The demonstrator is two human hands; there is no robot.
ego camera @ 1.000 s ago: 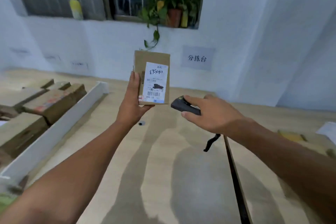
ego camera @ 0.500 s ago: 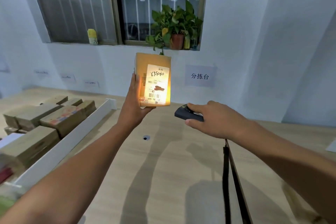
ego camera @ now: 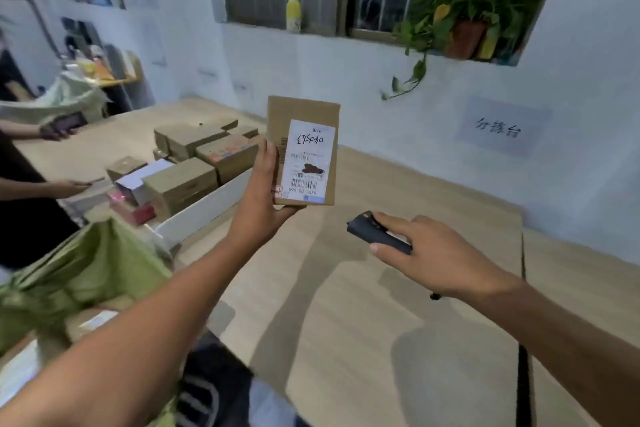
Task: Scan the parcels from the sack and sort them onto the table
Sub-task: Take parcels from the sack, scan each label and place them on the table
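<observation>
Above pale wooden table (ego camera: 381, 340), clear of its surface: flat brown cardboard parcel (ego camera: 304, 111), white label facing viewer, upright in left hand (ego camera: 263, 191) gripping its left edge. Right hand (ego camera: 436, 253) curled round small black scanner (ego camera: 375, 236). Parcel judged light, stiff; grip edges, keep label uncovered.

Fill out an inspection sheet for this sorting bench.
Surface: pale wooden table, split by a white divider.
Job's things: labelled parcel held upright; black scanner; green sack lower left; cardboard boxes beyond the divider.
Clutter: pink and white packets beside the boxes.
Hands: left hand grips the parcel; right hand holds the scanner.
Cables: nothing seen.
Surroundings: potted plant and yellow bottle on the window sill; wall sign; another person's hands at left.
</observation>
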